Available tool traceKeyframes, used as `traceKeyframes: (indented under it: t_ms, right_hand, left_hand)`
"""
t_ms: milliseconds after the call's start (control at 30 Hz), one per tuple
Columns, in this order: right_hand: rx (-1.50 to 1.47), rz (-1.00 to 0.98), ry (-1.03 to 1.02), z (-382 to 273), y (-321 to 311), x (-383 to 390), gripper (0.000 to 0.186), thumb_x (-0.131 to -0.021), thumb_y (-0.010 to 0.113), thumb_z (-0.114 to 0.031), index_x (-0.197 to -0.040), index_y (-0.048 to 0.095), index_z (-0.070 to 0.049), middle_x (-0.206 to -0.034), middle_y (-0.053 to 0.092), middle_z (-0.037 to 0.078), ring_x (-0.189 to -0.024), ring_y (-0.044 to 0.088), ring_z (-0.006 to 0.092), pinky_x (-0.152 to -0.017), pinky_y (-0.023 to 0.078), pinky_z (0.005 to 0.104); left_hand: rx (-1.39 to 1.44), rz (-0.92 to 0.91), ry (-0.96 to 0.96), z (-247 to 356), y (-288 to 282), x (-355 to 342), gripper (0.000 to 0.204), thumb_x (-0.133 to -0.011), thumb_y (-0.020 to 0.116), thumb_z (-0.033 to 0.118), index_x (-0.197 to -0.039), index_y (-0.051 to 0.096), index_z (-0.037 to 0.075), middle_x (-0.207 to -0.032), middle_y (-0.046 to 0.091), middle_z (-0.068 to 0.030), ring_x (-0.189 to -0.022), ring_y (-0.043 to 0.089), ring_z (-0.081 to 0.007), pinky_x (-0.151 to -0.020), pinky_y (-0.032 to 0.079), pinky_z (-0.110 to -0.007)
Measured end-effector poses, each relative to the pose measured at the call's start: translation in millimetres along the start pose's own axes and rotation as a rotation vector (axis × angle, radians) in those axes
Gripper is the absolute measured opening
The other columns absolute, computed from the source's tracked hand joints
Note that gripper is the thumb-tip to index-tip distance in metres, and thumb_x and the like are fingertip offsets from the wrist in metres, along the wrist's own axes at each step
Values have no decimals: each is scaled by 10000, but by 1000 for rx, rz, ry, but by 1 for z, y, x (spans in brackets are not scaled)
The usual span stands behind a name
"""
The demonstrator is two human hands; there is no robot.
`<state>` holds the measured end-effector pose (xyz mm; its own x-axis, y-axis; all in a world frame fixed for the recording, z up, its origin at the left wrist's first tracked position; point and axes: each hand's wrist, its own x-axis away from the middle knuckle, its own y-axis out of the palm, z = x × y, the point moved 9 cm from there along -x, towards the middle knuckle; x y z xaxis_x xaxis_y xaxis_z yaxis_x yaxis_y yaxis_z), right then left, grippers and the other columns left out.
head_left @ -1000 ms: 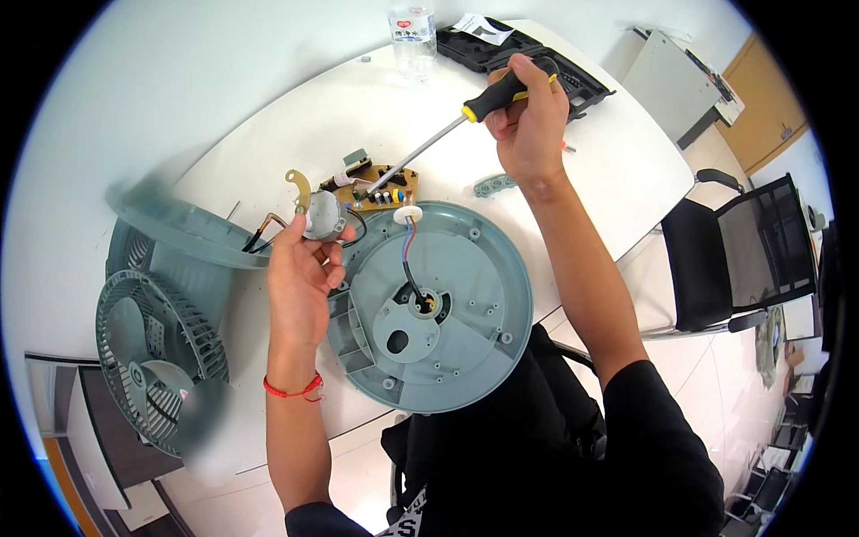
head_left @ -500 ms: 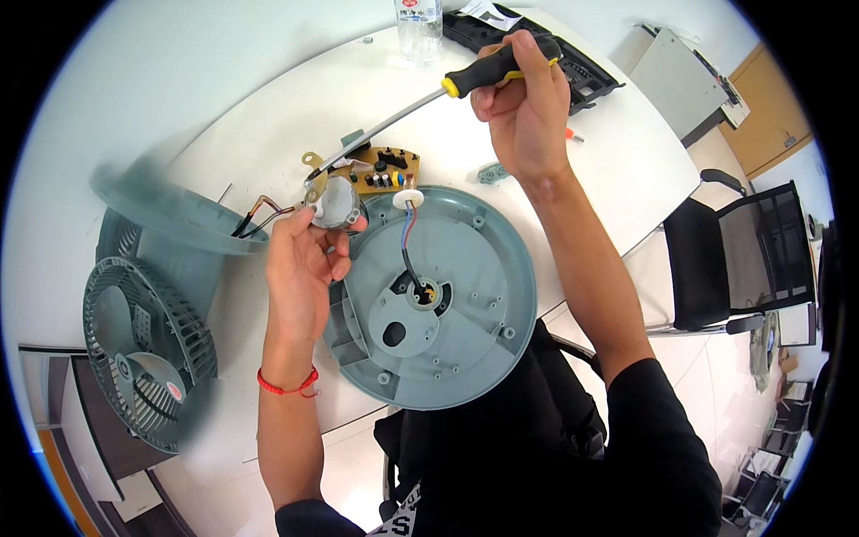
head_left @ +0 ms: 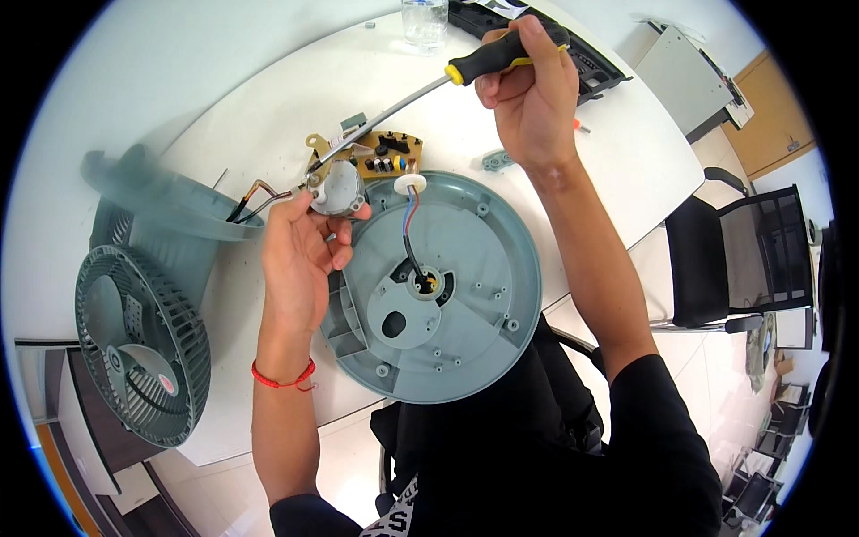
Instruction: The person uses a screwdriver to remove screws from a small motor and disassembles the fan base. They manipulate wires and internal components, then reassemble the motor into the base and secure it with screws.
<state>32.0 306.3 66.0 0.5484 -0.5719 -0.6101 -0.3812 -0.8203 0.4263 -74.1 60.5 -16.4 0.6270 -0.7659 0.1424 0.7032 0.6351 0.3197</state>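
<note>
My right hand (head_left: 535, 98) is closed around the black and yellow handle of a screwdriver (head_left: 385, 114). Its long shaft slants down to the left, and the tip meets the edge of a small round silver motor (head_left: 339, 188) near a mounting tab. Between thumb and fingers, my left hand (head_left: 304, 237) grips that motor, tilted above the table. Just behind it lies a brown circuit board (head_left: 407, 150) with small components. A round grey-green base (head_left: 465, 331) sits in front of me, with red and blue wires running from its centre to a white disc (head_left: 410, 183).
At left stand a grey-green fan grille with blades (head_left: 143, 358) and a curved housing (head_left: 192, 215) with wires. A clear bottle (head_left: 424, 25) and a black tool case (head_left: 595, 72) are at the back. A small grey-green part (head_left: 497, 160) lies near my right wrist. A black chair (head_left: 734, 255) stands right.
The view has shifted slightly. Both hands keep their holds, and the screwdriver tip stays at the motor's edge with little visible movement.
</note>
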Motion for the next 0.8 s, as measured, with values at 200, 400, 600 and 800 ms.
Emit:
traceKeyframes:
  t_ms: [200, 400, 600, 800]
  right_hand:
    - [31, -8, -2, -3, 0, 0, 267, -1063, 470, -274, -1029, 606, -47, -851, 644, 122, -609, 568, 153, -514, 433, 284]
    - [-23, -73, 8, 1, 3, -2, 260, -1056, 460, -265, -1050, 596, -44, -862, 633, 125, -614, 568, 151, -515, 437, 289]
    - [-35, -22, 33, 2, -2, 1, 251, -1056, 461, -262, -1080, 597, -52, -911, 651, 140, -609, 581, 156, -513, 447, 288]
    - [-50, -17, 29, 4, -3, 1, 252, -1060, 467, -264, -1120, 595, -55, -933, 664, 150, -613, 589, 156, -510, 454, 291]
  left_hand:
    - [-3, -5, 0, 1, 2, 0, 522, -1003, 388, 420, -1245, 552, -12, -988, 686, -172, -741, 482, -120, -567, 363, -241]
    - [-8, 9, 6, 1, -1, 0, 530, -1006, 400, 446, -1233, 556, -7, -972, 686, -170, -728, 477, -115, -555, 356, -239]
    - [-21, 6, 10, 3, 2, 0, 538, -1014, 396, 489, -1199, 567, 13, -957, 689, -153, -721, 469, -110, -546, 346, -237]
    - [-35, 10, 12, 3, 1, 0, 553, -1016, 394, 514, -1188, 574, 20, -949, 690, -146, -719, 468, -105, -543, 348, -238]
